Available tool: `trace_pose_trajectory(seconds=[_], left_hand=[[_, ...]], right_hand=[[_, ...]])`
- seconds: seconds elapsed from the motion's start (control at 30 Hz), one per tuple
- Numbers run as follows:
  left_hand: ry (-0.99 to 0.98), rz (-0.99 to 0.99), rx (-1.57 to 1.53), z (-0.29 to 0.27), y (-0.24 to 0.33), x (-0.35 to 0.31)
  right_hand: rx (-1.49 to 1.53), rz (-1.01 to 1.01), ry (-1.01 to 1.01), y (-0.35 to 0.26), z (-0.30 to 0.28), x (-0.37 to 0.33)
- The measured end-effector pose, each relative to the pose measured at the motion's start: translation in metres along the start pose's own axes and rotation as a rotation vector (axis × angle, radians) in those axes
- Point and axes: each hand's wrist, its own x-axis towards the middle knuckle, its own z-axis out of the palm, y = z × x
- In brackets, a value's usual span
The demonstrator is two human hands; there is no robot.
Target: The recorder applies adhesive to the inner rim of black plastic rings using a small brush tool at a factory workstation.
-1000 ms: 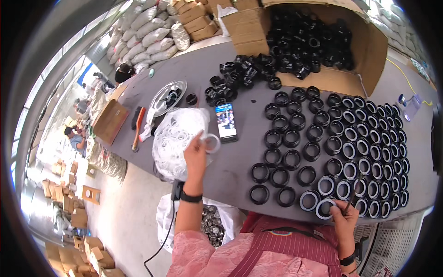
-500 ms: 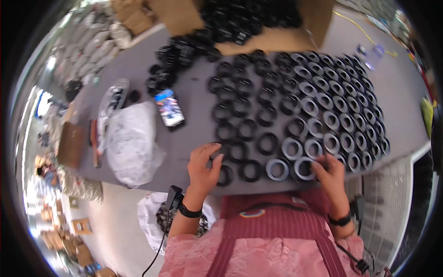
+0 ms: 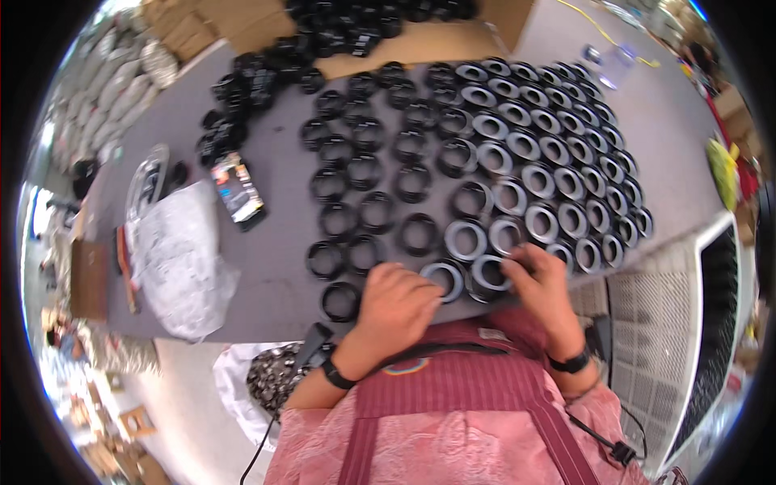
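Observation:
Rows of black rings (image 3: 416, 184) cover the grey table (image 3: 279, 242). Those on the right carry pale inner rings (image 3: 537, 178). My left hand (image 3: 396, 305) is curled at the table's near edge, its fingertips on the rim of a black ring with a pale insert (image 3: 444, 277). My right hand (image 3: 548, 284) lies just to the right, fingers spread, fingertips pressing on the neighbouring filled ring (image 3: 489, 271). Both wrists wear dark bands.
A phone (image 3: 238, 190) lies left of the rows, beside a crumpled clear plastic bag (image 3: 178, 259). Loose black rings are heaped (image 3: 250, 81) at the far left, and more fill a cardboard box (image 3: 388, 20). A bag of parts (image 3: 271, 380) sits below the table edge.
My left hand has left the plastic bag and come right to the near row of rings. The view has swung down over the rows; my right hand stays at the near rings.

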Motion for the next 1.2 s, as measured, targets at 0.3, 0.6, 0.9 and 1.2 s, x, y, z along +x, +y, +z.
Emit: trace_pose_trajectory(seconds=[0.3, 0.6, 0.9, 1.2], left_hand=[[0.009, 0.086, -0.051, 0.023, 0.009, 0.016], [0.203, 0.365, 0.012, 0.028, 0.015, 0.023], [0.065, 0.316, 0.143, 0.042, 0.010, 0.016], [-0.034, 0.230, 0.154, 0.056, 0.010, 0.023]], right_hand=[[0.028, -0.290, -0.015, -0.005, -0.010, -0.030], [0.456, 0.016, -0.012, -0.001, -0.015, -0.038], [-0.125, -0.275, -0.045, -0.014, -0.012, -0.025], [-0.294, -0.337, -0.051, -0.006, -0.006, -0.014]])
